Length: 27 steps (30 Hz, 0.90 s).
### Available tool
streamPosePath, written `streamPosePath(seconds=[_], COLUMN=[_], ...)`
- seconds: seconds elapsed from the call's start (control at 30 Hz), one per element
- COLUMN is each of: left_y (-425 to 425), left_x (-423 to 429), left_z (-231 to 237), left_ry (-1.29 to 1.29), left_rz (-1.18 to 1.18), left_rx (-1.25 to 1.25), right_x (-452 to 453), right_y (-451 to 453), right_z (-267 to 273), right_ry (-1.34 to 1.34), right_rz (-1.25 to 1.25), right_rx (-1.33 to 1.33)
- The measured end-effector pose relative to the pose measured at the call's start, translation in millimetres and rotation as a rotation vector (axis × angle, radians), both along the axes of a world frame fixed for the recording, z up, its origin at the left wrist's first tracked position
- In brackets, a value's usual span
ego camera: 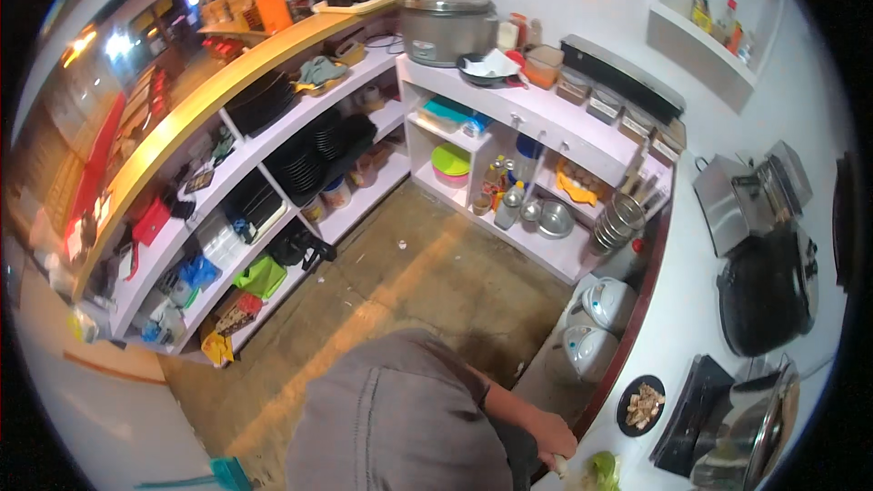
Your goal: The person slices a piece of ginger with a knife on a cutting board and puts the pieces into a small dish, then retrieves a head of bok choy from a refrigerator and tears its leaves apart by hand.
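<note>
My left arm reaches from a grey sleeve at the bottom to the white counter (682, 300) on the right. At its near edge my left hand (554, 435) is closed around a small pale object (560, 467), mostly hidden by the fingers. A green leafy vegetable (603, 470) lies just right of that hand, cut off by the frame's lower edge. Beyond it is a small black oval plate (623, 417) of chopped light-brown pieces (644, 406). My right hand is out of view.
Black cookware (771, 300) and a shiny metal pot (733, 447) stand farther along the counter. Two white lidded appliances (603, 303) sit low beside it. Shelves with black plates (300, 174) line the left; a large rice cooker (447, 27) stands at the back. A teal dustpan (230, 474) is lower left.
</note>
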<state>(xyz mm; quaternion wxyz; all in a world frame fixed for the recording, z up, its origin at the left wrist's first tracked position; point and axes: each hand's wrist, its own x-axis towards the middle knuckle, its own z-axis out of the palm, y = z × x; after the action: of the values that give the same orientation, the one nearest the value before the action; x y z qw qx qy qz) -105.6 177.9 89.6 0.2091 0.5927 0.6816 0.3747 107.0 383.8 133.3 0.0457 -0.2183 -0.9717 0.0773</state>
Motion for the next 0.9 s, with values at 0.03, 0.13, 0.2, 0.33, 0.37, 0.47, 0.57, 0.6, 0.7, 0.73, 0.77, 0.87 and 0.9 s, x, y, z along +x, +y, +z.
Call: streamPosePath(seconds=[0.03,0.13,0.2,0.33,0.37,0.47,0.57,0.6,0.7,0.73,0.77,0.87,0.9], left_y=[2,7,5,36,45,72,85,89,100,106,113,134,140], left_x=[3,3,-9,-21,-23,-29,-38,-38,-27,-23,-17,2,8], left_z=[2,30,53,49,52,40,35,37,51,55,55,50,44], left_ry=[0.020,0.001,-0.014,0.294,0.341,0.364,0.404,0.398,0.345,0.316,0.287,0.207,0.208], left_rz=[0.031,0.064,0.248,0.195,0.162,0.064,0.096,0.082,0.052,-0.025,-0.099,-0.259,-0.333], left_rx=[-0.013,-0.110,-0.251,-0.003,-0.046,0.007,0.117,0.121,0.207,0.259,0.311,0.128,0.036], right_x=[10,30,25,20,26,44,50,50,53,49,44,14,12], right_y=[2,20,12,-27,-25,-21,-28,-29,-27,-25,-21,-13,-8], right_z=[0,-24,-25,34,30,31,31,31,27,23,21,28,20], right_ry=[-0.006,-0.040,0.151,0.268,0.296,0.376,0.480,0.517,0.462,0.462,0.461,0.460,0.453], right_rz=[-0.034,-0.040,-0.119,-0.244,-0.297,-0.438,-0.576,-0.599,-0.505,-0.477,-0.445,-0.351,-0.352], right_rx=[-0.009,0.050,-0.090,-0.174,-0.176,-0.097,-0.118,-0.052,-0.071,-0.090,-0.110,-0.088,-0.082])
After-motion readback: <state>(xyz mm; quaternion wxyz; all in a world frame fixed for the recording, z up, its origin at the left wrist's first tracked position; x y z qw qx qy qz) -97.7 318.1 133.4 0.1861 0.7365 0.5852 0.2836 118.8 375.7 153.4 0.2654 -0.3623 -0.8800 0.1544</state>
